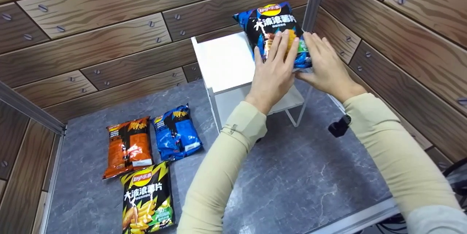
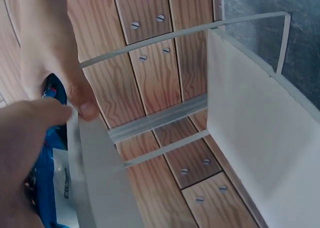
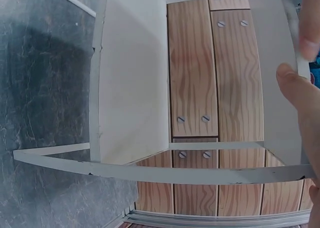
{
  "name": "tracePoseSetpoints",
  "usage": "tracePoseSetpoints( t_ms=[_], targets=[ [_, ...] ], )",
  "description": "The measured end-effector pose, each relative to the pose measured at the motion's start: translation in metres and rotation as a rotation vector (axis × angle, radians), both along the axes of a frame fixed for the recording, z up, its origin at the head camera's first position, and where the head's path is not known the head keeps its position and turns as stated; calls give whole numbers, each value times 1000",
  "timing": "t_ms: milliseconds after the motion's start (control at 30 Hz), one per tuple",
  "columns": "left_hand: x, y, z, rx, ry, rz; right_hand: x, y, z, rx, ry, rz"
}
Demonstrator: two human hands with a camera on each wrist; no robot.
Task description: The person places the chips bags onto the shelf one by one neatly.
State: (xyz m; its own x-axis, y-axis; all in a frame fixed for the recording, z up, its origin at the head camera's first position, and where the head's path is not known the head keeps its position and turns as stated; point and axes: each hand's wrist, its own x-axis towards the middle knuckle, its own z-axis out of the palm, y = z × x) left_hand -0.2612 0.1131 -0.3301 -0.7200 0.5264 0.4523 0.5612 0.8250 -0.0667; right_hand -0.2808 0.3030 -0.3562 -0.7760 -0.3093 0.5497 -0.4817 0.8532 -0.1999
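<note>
A blue and black bag of potato chips (image 1: 273, 19) lies face up on the right part of the top of a white shelf rack (image 1: 226, 62). My left hand (image 1: 271, 77) rests on the bag's lower front with its fingers extended. Beside it, my right hand (image 1: 328, 66) touches the bag's right edge, fingers straight. Its thumb (image 3: 290, 80) is at the front edge of the top shelf in the right wrist view. In the left wrist view, part of the blue bag (image 2: 47, 173) shows between the left hand and the shelf edge.
On the grey marbled floor to the left lie an orange chip bag (image 1: 127, 146), a blue chip bag (image 1: 178, 135) and a black and yellow chip bag (image 1: 147, 197). A lower shelf (image 1: 288, 99) sits under the top one. Wood-patterned walls (image 1: 109, 19) stand around.
</note>
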Motion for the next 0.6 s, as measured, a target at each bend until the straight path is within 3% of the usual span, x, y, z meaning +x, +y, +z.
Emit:
tracePoseSetpoints(
  t_ms=[133, 367, 600],
  targets=[
    [4, -11, 6, 70, 9, -65, -1, -2, -2, -19, 3, 8],
    [17, -42, 24, 204, 125, -147, -2, -3, -3, -54, 29, 25],
    [29, -84, 30, 270, 195, -150, -3, -1, -4, -54, 26, 14]
  ],
)
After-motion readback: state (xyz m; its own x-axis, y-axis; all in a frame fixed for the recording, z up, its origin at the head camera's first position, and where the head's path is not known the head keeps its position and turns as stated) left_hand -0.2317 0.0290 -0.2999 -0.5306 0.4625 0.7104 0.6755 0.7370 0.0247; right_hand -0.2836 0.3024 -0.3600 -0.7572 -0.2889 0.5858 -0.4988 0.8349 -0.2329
